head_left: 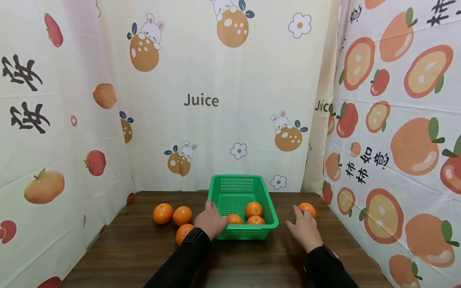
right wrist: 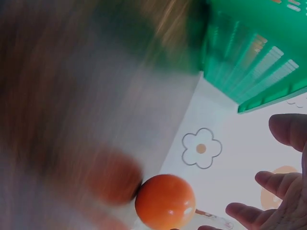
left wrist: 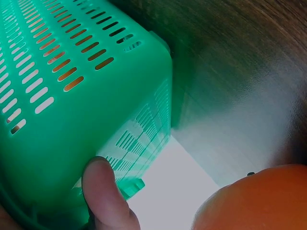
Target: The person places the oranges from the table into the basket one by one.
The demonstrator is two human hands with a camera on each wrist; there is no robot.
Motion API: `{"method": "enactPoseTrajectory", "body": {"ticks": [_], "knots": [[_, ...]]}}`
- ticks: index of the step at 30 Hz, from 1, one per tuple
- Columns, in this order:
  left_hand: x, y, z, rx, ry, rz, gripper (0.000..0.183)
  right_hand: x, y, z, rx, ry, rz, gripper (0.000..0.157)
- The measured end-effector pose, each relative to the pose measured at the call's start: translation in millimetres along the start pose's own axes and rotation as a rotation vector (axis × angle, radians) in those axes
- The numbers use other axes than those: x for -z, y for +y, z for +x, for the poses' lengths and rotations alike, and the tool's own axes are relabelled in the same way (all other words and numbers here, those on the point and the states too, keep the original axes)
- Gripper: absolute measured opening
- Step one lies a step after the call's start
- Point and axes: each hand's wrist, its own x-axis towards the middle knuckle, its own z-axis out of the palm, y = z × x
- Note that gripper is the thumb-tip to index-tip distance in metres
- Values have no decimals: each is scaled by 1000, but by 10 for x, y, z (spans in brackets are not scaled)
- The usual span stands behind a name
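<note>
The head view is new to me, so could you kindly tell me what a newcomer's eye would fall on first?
Probably the bright green basket toward the back of the brown table, with three oranges in it and the left hand on its left rim. Next, the right hand, fingers spread beside a lone orange right of the basket. Behind, the pale curtain printed with "Juice" also stands out.

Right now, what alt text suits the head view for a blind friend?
A person's left hand grips a green, rectangular plastic basket holding three round oranges; the right hand hovers near another orange on a brown wood-grain table. Three more oranges lie left of the basket.
</note>
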Motion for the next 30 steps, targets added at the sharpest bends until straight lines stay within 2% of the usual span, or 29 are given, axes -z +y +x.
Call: {"method": "enactPoseTrajectory", "body": {"ticks": [18,25,30], "knots": [[7,5,-14,-21,32,7,82,132,228,446,-46,-38,-62,72],[67,23,-46,-24,21,-4,80,144,309,594,-54,-64,-62,72],[43,7,-37,-27,6,-4,79,121,402,698,-74,-95,-68,74]]}}
